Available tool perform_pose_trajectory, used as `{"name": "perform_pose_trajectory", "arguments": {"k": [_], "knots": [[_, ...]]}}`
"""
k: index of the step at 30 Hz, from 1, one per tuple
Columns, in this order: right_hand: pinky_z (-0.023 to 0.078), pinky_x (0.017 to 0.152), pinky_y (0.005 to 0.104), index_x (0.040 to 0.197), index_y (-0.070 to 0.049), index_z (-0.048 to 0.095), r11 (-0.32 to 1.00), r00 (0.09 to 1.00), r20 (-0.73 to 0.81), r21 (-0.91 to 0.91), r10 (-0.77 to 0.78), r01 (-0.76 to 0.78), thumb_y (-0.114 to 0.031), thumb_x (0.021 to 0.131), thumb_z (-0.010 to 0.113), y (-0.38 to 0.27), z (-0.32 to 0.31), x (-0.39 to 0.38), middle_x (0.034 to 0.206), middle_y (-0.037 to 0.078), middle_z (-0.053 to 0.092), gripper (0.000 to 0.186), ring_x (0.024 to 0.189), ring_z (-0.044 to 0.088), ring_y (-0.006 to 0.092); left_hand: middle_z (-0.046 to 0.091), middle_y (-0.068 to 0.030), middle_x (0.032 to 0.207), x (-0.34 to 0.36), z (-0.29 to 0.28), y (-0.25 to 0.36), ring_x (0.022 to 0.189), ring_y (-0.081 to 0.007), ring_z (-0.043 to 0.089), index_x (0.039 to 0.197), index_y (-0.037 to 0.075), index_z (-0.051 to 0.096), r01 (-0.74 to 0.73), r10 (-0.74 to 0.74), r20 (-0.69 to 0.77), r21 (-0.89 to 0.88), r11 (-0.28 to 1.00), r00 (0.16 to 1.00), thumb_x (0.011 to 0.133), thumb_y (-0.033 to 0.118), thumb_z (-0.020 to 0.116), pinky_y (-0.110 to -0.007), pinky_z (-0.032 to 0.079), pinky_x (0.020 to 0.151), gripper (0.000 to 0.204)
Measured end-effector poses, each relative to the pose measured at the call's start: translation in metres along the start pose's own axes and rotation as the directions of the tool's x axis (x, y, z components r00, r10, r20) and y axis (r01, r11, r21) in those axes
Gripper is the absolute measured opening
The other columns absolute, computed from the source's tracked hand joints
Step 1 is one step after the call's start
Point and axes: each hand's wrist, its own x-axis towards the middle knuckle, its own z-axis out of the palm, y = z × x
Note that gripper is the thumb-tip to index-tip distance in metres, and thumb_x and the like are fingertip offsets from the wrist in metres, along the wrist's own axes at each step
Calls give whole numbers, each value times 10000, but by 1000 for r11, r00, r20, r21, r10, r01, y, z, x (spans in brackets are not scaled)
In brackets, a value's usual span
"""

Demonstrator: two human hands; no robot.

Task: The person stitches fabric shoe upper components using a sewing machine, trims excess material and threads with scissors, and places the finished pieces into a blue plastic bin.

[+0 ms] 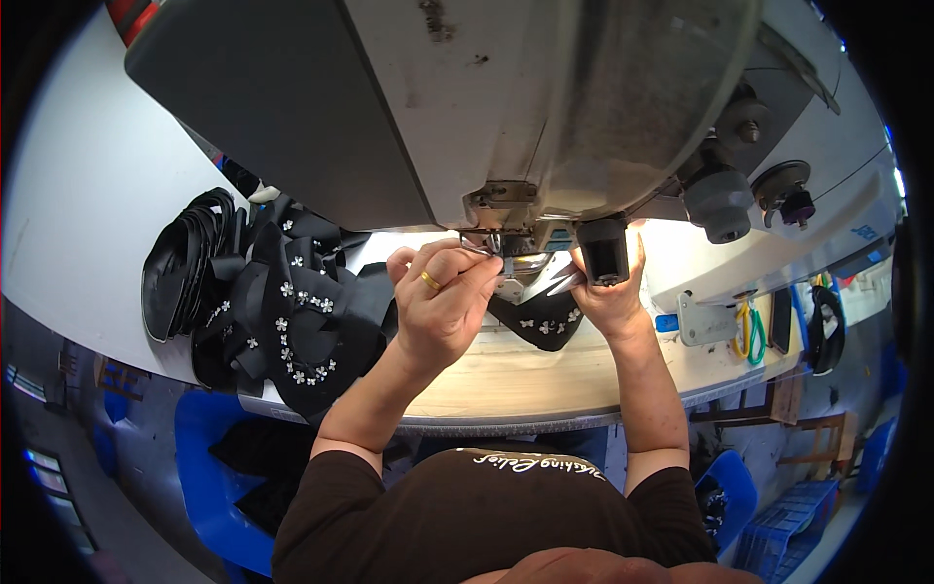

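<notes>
Fingers of the left hand (443, 297) are drawn together at the tips, close by the needle area of the sewing machine (428, 107); whether anything fine is pinched between them is too small to tell. On the right hand (613, 297) the fingers curl around what appears to be one pointed metal tool (561, 284), its points aimed leftward; a dark cylindrical part (604, 251) hides some of the grip.

One black piece (548, 329) with white flower-shaped ornaments lies on the surface (496, 389), partly beneath the machine. From the left fingertips it lies to the right and toward the person, with a tapered corner pointing at the body. Its far part is covered, so the full long axis cannot be told. The right hand is nearer, just beside its right edge; contact cannot be told.

Counted: two hands, one gold ring (430, 280) on the left, one piece at the machine. Leftward sit one heap of ornamented black pieces (316, 341) and one stack of plain black pieces (175, 277), both too overlapped to count singly.
</notes>
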Motion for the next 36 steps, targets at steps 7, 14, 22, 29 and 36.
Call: {"name": "perform_pose_trajectory", "arguments": {"k": [7,14,22,29,36], "knots": [[447,696,417,778,-74,635,999,999,-36,-34,-2,1,-33,482,681,0,6,-2,787,65,559,303,790,540,304,641,2,881,0,-2,2,863,-192,613,875,80,700,47,-47,10,-10,999,999,655,21,773,-302,333,799,239],[448,698,408,786,-72,633,1000,998,-51,-11,23,-23,-26,490,679,3,7,-3,787,65,553,304,788,531,302,653,-55,936,-13,-1,-31,911,-180,613,959,5,674,676,-616,386,-650,347,687,860,56,642,-308,471,862,116],[447,703,400,784,-68,649,999,998,-55,29,39,-37,-17,545,687,9,19,-3,793,73,581,248,795,531,297,607,-77,1105,-13,64,-139,989,-180,605,1182,9,571,351,-25,692,-335,874,722,897,63,601,-289,485,870,291],[483,708,400,893,-27,681,981,991,-74,168,113,-99,-25,638,662,-7,10,-19,845,118,650,256,725,607,324,637,-72,998,24,-1,-50,922,-152,621,1066,-7,590,754,-510,718,-630,-185,474,828,26,683,-257,520,794,257],[485,604,347,1097,-48,651,980,999,-3,194,48,-46,25,613,664,-51,4,-1,888,89,660,489,773,630,286,636,-72,859,-3,-10,-17,742,-76,599,907,7,549,690,-700,491,-724,2,518,855,85,690,-203,513,686,169]]}}
